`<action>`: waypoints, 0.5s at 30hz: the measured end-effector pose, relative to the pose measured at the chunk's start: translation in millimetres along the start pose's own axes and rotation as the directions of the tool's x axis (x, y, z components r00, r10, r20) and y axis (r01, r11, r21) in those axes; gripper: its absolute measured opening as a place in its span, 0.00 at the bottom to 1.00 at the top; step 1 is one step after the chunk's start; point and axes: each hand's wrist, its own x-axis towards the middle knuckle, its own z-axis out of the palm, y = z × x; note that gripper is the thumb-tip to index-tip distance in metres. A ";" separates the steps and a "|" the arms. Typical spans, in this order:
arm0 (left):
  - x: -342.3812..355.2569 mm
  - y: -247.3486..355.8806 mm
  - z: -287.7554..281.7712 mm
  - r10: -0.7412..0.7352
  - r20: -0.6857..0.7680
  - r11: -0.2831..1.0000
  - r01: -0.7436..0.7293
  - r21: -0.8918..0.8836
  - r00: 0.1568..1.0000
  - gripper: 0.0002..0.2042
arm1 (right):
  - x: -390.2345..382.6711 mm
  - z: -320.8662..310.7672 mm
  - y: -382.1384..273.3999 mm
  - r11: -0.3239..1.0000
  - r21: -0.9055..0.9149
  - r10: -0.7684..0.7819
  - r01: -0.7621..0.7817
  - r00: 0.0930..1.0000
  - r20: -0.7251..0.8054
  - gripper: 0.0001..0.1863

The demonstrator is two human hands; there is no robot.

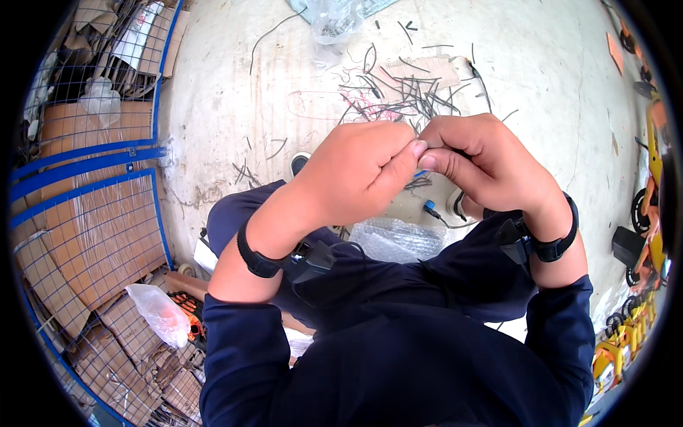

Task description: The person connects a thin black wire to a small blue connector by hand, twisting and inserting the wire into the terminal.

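Note:
My left hand and my right hand meet fingertip to fingertip above my lap. Both are closed in a pinch, the thumbs almost touching. Whatever lies between the fingers is mostly hidden; only a small blue bit shows under the right thumb. Beyond the hands, a pile of short black cable pieces is scattered on the floor among thin pink strands. A blue connector on a black cable lies below the right hand, near my shoe.
A sheet of bubble wrap lies between my legs. A flat cardboard piece is under some cables, and a clear plastic bag sits farther off. At left stands a blue mesh cage of cardboard; yellow equipment lines the right.

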 end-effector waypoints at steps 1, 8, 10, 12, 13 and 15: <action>0.2 3.3 -4.3 -0.096 0.082 0.987 0.105 -0.119 0.992 0.13 | -1.0 -1.0 -2.1 1.000 0.027 0.013 -0.013 1.000 0.012 0.08; -2.5 19.8 -5.6 -0.085 0.277 0.408 0.287 -0.867 0.957 0.15 | -7.4 7.7 7.8 0.698 0.710 -0.166 0.089 0.985 0.040 0.10; -4.7 21.7 -1.0 -0.045 0.233 0.297 0.236 -0.925 0.971 0.15 | -7.4 11.2 11.2 0.572 0.816 -0.217 0.087 0.975 0.048 0.11; -5.7 23.7 1.8 -0.012 0.213 0.195 0.212 -0.958 0.977 0.15 | -6.4 17.8 16.7 0.459 0.883 -0.274 0.097 0.961 0.037 0.12; -5.6 24.9 2.3 0.002 0.215 0.152 0.213 -0.965 0.977 0.15 | -5.5 22.3 20.7 0.411 0.907 -0.290 0.094 0.957 0.033 0.12; -5.1 25.9 2.0 0.002 0.216 0.134 0.213 -0.968 0.976 0.16 | -3.9 29.3 26.7 0.313 0.946 -0.321 0.085 0.947 0.021 0.12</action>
